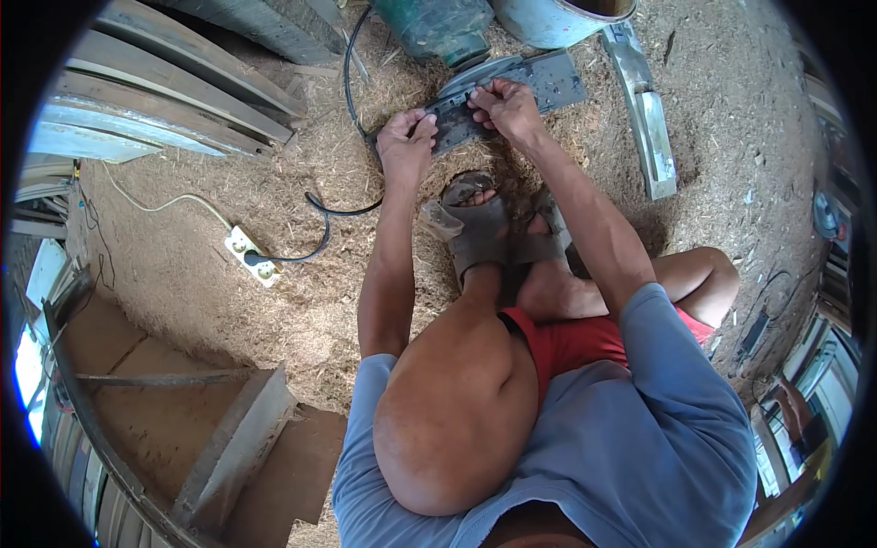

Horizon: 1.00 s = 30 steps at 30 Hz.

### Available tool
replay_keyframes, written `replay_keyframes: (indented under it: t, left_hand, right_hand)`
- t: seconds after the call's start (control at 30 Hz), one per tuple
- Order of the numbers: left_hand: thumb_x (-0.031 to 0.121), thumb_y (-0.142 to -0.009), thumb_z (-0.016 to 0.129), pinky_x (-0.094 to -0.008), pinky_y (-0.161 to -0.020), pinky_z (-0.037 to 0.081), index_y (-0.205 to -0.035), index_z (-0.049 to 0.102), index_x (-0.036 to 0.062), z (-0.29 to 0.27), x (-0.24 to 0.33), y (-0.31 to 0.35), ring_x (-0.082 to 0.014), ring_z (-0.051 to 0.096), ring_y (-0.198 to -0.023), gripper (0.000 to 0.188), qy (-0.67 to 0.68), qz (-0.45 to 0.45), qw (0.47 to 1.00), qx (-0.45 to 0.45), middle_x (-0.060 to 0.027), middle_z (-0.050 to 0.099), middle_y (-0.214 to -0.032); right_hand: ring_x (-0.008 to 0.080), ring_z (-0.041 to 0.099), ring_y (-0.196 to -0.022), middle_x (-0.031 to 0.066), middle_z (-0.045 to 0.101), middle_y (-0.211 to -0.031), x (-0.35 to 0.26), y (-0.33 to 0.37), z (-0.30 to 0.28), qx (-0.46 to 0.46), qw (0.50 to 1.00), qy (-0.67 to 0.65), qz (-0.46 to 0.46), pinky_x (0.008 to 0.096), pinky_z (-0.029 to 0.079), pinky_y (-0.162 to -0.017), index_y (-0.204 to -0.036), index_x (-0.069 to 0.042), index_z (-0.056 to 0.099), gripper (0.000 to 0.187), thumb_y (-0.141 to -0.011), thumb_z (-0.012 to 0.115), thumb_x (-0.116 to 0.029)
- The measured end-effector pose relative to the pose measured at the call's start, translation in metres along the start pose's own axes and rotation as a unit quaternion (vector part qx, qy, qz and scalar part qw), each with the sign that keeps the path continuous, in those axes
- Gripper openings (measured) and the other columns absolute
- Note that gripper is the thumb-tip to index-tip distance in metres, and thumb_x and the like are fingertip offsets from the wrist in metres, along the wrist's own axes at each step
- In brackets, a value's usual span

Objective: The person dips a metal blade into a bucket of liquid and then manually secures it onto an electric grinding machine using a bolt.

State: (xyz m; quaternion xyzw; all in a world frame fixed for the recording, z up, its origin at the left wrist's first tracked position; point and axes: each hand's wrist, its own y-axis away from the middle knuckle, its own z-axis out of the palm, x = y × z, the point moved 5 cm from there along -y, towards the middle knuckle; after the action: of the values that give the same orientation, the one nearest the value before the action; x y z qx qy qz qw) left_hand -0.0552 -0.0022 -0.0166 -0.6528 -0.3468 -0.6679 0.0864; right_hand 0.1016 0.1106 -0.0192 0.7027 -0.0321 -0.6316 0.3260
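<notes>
A long dark metal plate with small holes (557,80) lies in front of me, and a pale, round-edged piece (480,75) rises along its far side. At the plate's left end is my left hand (406,144), its fingers curled and thumb pressed in; what they hold is hidden. My right hand (510,110) is over the plate's middle, thumb and fingertips pinching a small dark piece (473,99) that is too small to name. My sandalled feet (480,219) are just on the near side of the plate.
Behind the plate stand a green container (434,27) and a pale bucket (557,23). Wooden boards (183,87) are stacked at left. A power strip (254,256) with a black cord (324,233) lies on shavings. A long metal-and-wood piece (650,137) lies at right.
</notes>
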Motion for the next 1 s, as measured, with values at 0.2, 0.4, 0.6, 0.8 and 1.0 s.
replay_keyframes:
  t: [0.2, 0.4, 0.6, 0.8, 1.0]
  left_hand:
    - [0.006, -0.089, 0.067, -0.0186, -0.058, 0.049, -0.1, 0.063, -0.0016, -0.0013, 0.0019, 0.0018, -0.0081, 0.063, -0.071, 0.014, 0.0, 0.006, 1.0, 0.0, -0.0037, 0.066, -0.086]
    - [0.006, -0.089, 0.068, -0.0188, -0.057, 0.049, -0.1, 0.063, -0.0014, 0.0005, 0.0046, 0.0016, -0.0083, 0.063, -0.072, 0.014, 0.0, -0.004, 1.0, 0.005, -0.0039, 0.066, -0.086]
    - [0.006, -0.089, 0.068, -0.0195, -0.057, 0.05, -0.1, 0.063, -0.0012, -0.0019, -0.0019, -0.0003, -0.0091, 0.063, -0.071, 0.014, 0.012, -0.008, 1.0, 0.01, -0.005, 0.067, -0.087]
    - [0.007, -0.089, 0.068, -0.0194, -0.057, 0.05, -0.099, 0.063, -0.0008, 0.0013, 0.0027, -0.0008, -0.0092, 0.064, -0.071, 0.014, -0.004, -0.013, 1.0, 0.003, -0.0062, 0.069, -0.089]
    - [0.008, -0.09, 0.067, -0.0193, -0.057, 0.05, -0.099, 0.063, -0.0003, 0.0012, 0.0026, -0.0009, -0.009, 0.063, -0.069, 0.013, 0.001, -0.015, 1.0, 0.0, -0.0066, 0.069, -0.09]
  right_hand:
    - [0.0102, 0.065, -0.063, 0.0062, 0.07, -0.084, -0.0025, -0.0003, 0.0011, -0.008, 0.999, -0.011, 0.029, 0.0239, 0.047, -0.052, -0.091, 0.0, 0.063, 0.015, -0.092, 0.066, -0.015]
    - [0.0102, 0.066, -0.064, 0.0064, 0.071, -0.084, -0.0029, -0.0013, 0.0003, 0.001, 0.999, -0.023, 0.036, 0.0236, 0.047, -0.052, -0.089, -0.001, 0.065, 0.014, -0.09, 0.068, -0.014]
    - [0.0103, 0.066, -0.064, 0.0058, 0.071, -0.081, -0.0011, -0.0034, 0.0027, 0.009, 0.999, -0.028, 0.034, 0.0231, 0.047, -0.052, -0.086, -0.002, 0.066, 0.013, -0.089, 0.069, -0.014]
    - [0.0104, 0.067, -0.065, 0.0059, 0.071, -0.081, 0.0023, -0.005, -0.0004, 0.015, 0.998, -0.051, 0.035, 0.0228, 0.047, -0.052, -0.086, -0.002, 0.066, 0.012, -0.089, 0.069, -0.013]
    - [0.0107, 0.067, -0.065, 0.0067, 0.071, -0.082, 0.0008, -0.0032, 0.0004, 0.021, 0.997, -0.056, 0.039, 0.023, 0.048, -0.052, -0.084, -0.002, 0.067, 0.012, -0.089, 0.069, -0.013]
